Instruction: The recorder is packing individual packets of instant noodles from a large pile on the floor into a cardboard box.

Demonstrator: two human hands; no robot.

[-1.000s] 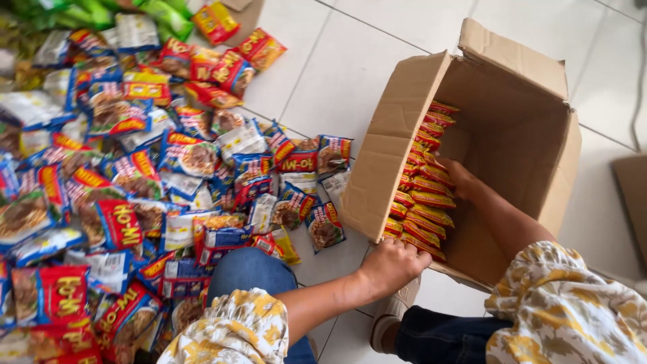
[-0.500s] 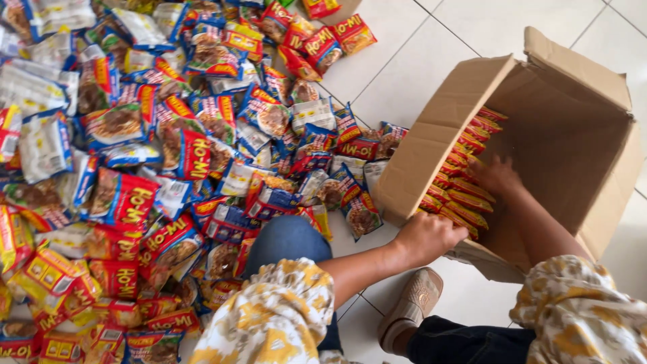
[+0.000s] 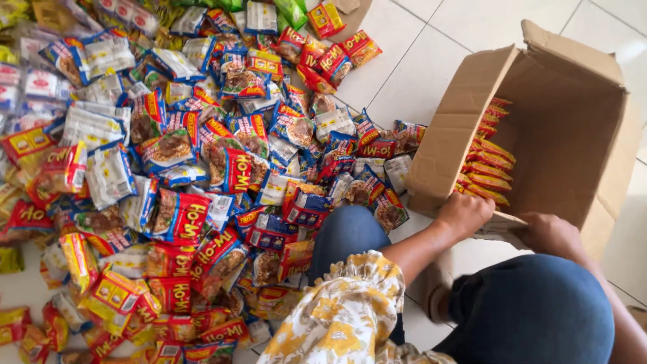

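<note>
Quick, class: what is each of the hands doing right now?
Left hand: closed on the near flap of the cardboard box.
Right hand: gripping the same flap, fingers curled.

Cardboard box (image 3: 559, 114) is laid on its side on the floor (image 3: 418, 67), at right, opening toward the viewer. A row of packets (image 3: 488, 158) is stacked inside, against the box's left wall. Loose packet pile (image 3: 168, 168) is spread over the floor left of box. Left hand (image 3: 465, 212) and right hand (image 3: 549, 232) are placed at box's near lower flap (image 3: 502, 222), knees below them.
</note>
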